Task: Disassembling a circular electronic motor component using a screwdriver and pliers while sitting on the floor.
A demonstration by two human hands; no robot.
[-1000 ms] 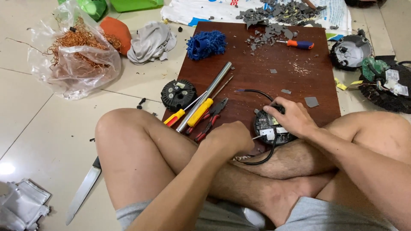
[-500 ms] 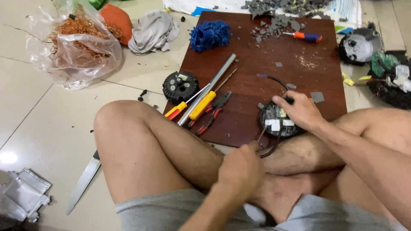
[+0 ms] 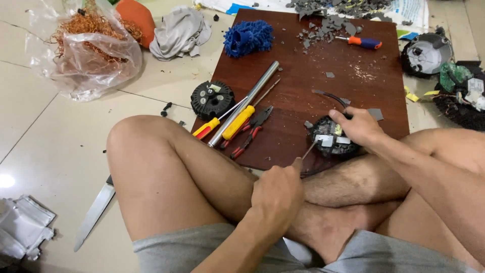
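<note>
The left hand (image 3: 277, 194) is curled into a fist round a thin screwdriver (image 3: 306, 151), whose tip angles up to the round black electronic part (image 3: 331, 139). The right hand (image 3: 357, 126) presses down over that part, fingers clasping it at the near edge of the brown wooden board (image 3: 323, 91), just above the crossed legs.

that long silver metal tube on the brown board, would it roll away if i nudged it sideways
Probably not far. The silver tube is round and smooth, so it would tend to roll, but the yellow-handled screwdriver lies right against one side. It looks rigid, likely heavy for its width, and possibly slick to pick up.
</note>
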